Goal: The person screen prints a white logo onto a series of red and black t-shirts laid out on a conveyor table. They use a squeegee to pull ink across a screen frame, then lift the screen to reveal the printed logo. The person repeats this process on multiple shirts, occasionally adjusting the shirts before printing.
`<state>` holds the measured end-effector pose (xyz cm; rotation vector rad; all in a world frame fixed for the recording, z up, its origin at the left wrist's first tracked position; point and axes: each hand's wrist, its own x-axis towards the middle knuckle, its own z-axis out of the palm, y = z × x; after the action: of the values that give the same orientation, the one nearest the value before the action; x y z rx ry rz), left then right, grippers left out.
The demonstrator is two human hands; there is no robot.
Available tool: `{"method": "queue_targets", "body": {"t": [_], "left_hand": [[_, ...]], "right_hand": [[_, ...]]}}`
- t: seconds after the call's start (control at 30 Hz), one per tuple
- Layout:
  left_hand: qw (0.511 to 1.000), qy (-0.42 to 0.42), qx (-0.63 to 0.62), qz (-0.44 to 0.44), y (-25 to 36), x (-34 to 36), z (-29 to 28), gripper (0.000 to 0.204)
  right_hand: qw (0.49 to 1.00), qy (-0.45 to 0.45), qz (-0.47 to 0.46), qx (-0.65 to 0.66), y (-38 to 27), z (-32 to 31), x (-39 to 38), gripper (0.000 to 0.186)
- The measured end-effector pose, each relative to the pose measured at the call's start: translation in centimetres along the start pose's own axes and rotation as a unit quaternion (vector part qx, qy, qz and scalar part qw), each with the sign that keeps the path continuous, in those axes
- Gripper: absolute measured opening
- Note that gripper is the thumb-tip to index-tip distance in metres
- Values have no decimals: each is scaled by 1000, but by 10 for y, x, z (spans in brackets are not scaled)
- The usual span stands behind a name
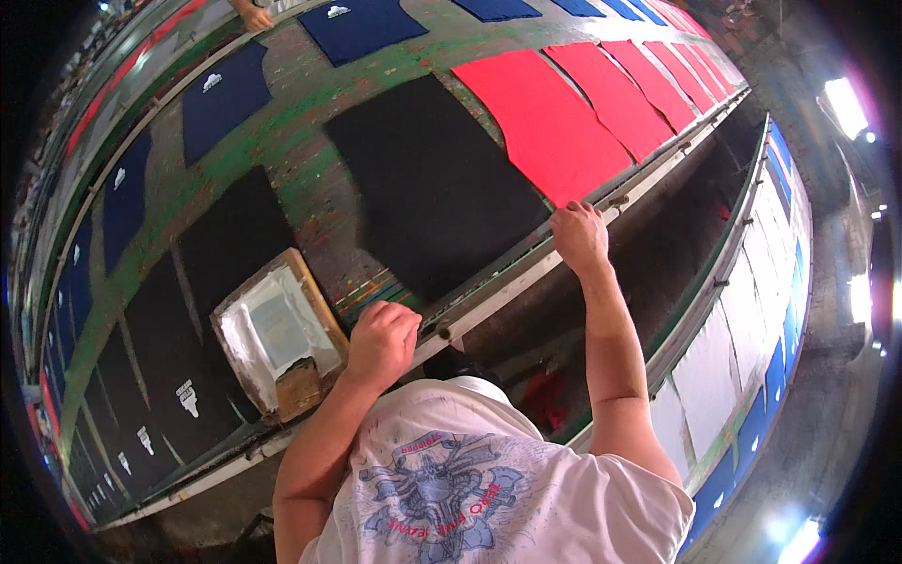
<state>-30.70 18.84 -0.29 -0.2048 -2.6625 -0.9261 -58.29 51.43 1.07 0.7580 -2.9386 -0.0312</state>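
Note:
A black fabric panel (432, 188) lies flat on the long paint-stained table before me. By its near left corner, my left hand (383, 340) hovers at the table edge with fingers curled closed; whatever is inside them is hidden. My right hand (580, 237) is at the panel's near right corner, where a red fabric panel (554, 122) also ends. Its fingers are drawn together at the edge, and I cannot see what they pinch. Left of my left hand, a wooden-framed printing screen (315, 287) with a pale mesh window rests on the table.
More black panels (178, 329), some with white prints, run off to the left. Navy panels (225, 99) line the far side, where another person's hand (256, 17) shows. A metal rail (526, 277) borders my side. Behind my right arm stands another table with white panels (719, 348).

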Motion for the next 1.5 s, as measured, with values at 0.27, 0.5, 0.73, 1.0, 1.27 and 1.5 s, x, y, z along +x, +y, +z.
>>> {"method": "queue_targets", "body": {"t": [0.27,0.5,0.73,1.0,1.27,1.5], "left_hand": [[989,-84,119,-38,-2,44,67,14],[980,-113,157,-54,-1,50,67,22],[984,-36,145,-94,5,55,73,25],[949,224,47,-216,-25,87,31,9],[942,231,-13,-244,-54,109,22,12],[967,151,95,-183,-65,78,63,17]], "right_hand": [[988,-139,63,17,24,24,62,30],[966,-191,60,164,32,38,82,31],[690,-158,129,695,36,35,110,17],[598,-159,147,772,18,27,154,17],[788,-162,127,580,31,44,168,20],[984,-42,-123,118,9,34,31,17]]}}
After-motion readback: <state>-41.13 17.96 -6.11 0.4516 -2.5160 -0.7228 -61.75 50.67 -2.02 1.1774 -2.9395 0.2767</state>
